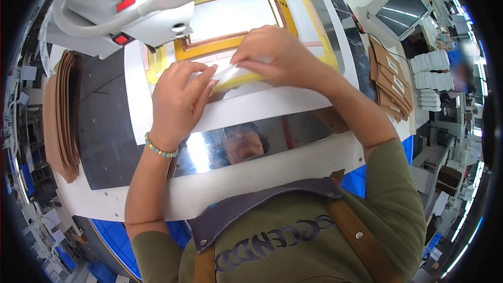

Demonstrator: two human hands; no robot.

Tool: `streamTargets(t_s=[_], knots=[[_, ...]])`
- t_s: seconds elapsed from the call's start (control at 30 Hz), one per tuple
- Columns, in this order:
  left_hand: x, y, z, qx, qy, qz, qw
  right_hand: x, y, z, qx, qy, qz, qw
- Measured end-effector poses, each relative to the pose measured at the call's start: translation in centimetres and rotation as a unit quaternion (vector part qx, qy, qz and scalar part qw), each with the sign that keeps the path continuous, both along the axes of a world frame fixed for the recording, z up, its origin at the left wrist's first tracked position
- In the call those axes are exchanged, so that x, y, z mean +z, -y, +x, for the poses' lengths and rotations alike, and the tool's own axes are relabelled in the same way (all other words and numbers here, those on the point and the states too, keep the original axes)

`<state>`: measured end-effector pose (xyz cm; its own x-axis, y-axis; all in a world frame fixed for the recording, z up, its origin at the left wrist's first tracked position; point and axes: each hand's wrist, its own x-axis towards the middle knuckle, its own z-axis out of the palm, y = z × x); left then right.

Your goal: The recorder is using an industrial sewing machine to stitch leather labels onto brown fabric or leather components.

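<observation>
My left hand (178, 97), with a beaded bracelet on the wrist, and my right hand (277, 57) pinch a thin, translucent white piece (226, 73) between their fingertips; what it is exactly I cannot make out. Both hands are over a white board (249, 105) bordered with yellow strips. Just behind them lies a yellow rectangular frame (285, 13) with a pale inner panel and copper-toned edging. A white machine head (91, 5) with red marks and a pale hose overhangs the upper left.
Brown paper pieces stand stacked at the left (60, 120) and lie at the right (390, 78). A reflective metal strip (304, 126) runs along the near edge. A small screen (401, 10) and white stacks (429, 81) sit at the upper right.
</observation>
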<state>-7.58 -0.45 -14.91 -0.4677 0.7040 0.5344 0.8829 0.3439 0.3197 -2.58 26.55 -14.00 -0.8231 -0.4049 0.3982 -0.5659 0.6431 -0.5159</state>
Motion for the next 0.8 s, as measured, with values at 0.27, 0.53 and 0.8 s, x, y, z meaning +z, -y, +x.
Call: streamTargets(t_s=[0.27, 0.53, 0.8], knots=[[-0.7, 3.1, -3.0, 0.092, 0.009, -0.211, 0.973, 3.0, -4.6, -7.4, -0.150, 0.077, -0.055, 0.984], [-1.4, 3.2, -2.5, 0.091, 0.031, -0.287, 0.953, -1.4, -0.3, -10.4, -0.078, 0.254, -0.069, 0.962], [-1.8, 3.0, -2.8, 0.092, 0.020, -0.268, 0.959, -1.4, 2.2, -10.8, -0.072, 0.283, -0.078, 0.953]])
